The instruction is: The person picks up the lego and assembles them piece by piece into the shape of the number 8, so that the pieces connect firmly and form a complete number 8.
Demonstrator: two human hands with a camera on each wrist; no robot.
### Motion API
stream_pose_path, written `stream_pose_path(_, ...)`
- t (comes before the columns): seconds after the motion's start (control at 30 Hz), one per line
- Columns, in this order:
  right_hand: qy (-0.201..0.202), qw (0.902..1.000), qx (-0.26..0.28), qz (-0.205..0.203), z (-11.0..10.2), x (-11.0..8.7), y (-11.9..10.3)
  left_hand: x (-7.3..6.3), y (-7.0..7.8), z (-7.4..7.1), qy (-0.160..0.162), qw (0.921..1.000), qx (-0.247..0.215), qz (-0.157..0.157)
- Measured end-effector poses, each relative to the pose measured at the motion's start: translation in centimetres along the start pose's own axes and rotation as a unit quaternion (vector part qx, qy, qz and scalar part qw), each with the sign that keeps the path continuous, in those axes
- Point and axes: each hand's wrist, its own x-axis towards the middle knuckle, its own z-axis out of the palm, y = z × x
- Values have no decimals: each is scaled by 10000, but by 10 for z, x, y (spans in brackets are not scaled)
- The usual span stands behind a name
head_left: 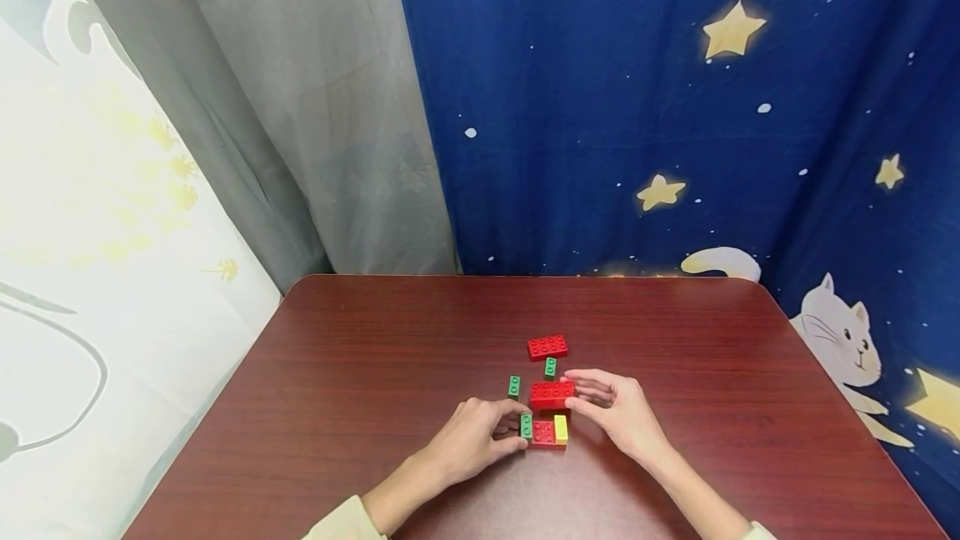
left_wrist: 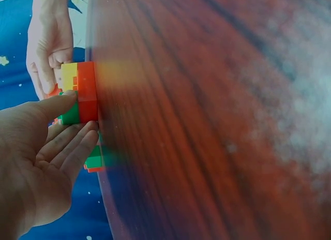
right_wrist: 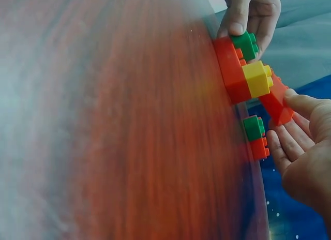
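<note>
Near the front of the table, a red building brick (head_left: 543, 433) lies studs up, with a green brick (head_left: 527, 426) on its left end and a yellow brick (head_left: 561, 429) on its right. My left hand (head_left: 474, 440) pinches the green brick at that left end, its thumb pressing the side in the right wrist view. Just behind this build, my right hand (head_left: 622, 411) holds another red brick (head_left: 552, 395) by its right end, between thumb and fingers. That brick appears tilted and raised in the right wrist view (right_wrist: 277, 103).
Behind the hands lie a loose green brick (head_left: 513, 386), a second green brick (head_left: 551, 368) and a further red brick (head_left: 547, 347). The brown wooden table (head_left: 375, 357) ends at a blue star-patterned curtain (head_left: 562, 107) and a grey one.
</note>
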Motion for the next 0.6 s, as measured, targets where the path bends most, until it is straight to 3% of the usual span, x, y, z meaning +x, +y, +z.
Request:
stream_pose_path(0.27, -55, 9992, 362, -147, 3, -5, -1, 0, -2, 0, 6, 10000, 4, -15)
stream_pose_path(0.6, -90, 9983, 580, -11, 3, -10, 0, 1, -3, 1, -24, 9999, 105, -56)
